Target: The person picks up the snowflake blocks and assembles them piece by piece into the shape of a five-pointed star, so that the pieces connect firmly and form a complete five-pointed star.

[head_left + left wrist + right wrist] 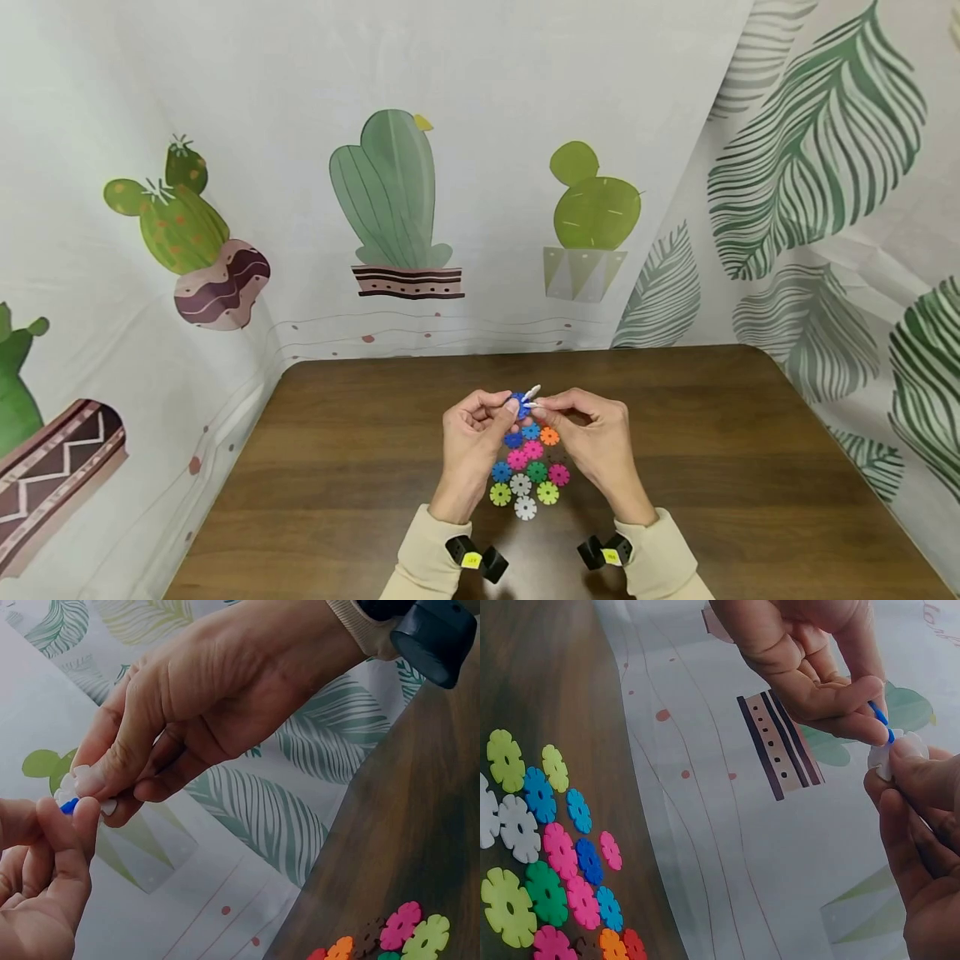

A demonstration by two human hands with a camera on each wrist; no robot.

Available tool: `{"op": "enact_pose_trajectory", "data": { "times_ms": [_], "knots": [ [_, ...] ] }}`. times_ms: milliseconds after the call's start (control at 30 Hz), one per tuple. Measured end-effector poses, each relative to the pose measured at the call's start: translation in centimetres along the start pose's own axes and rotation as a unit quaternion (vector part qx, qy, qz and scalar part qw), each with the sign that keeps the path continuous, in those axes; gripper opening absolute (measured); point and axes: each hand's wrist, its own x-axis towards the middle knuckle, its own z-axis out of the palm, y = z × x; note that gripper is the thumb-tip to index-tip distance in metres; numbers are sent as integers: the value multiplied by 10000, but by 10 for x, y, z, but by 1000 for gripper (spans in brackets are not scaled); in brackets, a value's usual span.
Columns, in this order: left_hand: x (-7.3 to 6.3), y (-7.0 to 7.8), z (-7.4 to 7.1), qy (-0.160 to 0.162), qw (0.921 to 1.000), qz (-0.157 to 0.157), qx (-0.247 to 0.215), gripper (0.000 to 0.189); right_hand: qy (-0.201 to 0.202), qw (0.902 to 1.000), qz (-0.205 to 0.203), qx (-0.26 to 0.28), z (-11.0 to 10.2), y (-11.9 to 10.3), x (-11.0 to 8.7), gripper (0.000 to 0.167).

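Above the far half of the table, my left hand (476,437) pinches a blue notched flower disc (517,405) between thumb and fingers. My right hand (602,437) pinches a white flower disc (532,404) against the blue one. Another white piece (532,391) sticks up at the blue disc's edge. In the left wrist view, fingers cover most of the blue disc (70,806), and a white disc (71,782) shows under the right thumb. From the right wrist, the blue disc (878,712) appears edge-on beside the white disc (883,759). How deeply they interlock is hidden.
Below the hands, several loose flower discs lie on the brown wooden table (337,475), among them a green disc (536,472), an orange disc (550,436), and a pink disc (558,475). A printed cactus-and-leaf cloth (495,208) hangs behind the table.
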Motion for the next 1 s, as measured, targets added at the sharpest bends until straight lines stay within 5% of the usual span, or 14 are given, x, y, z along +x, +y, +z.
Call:
{"op": "enact_pose_trajectory", "data": {
  "times_ms": [1000],
  "knots": [
    [3,1,-1,-53,9998,159,84,25,-170,9987,81,-473,-7,-3,3,18]
  ]
}}
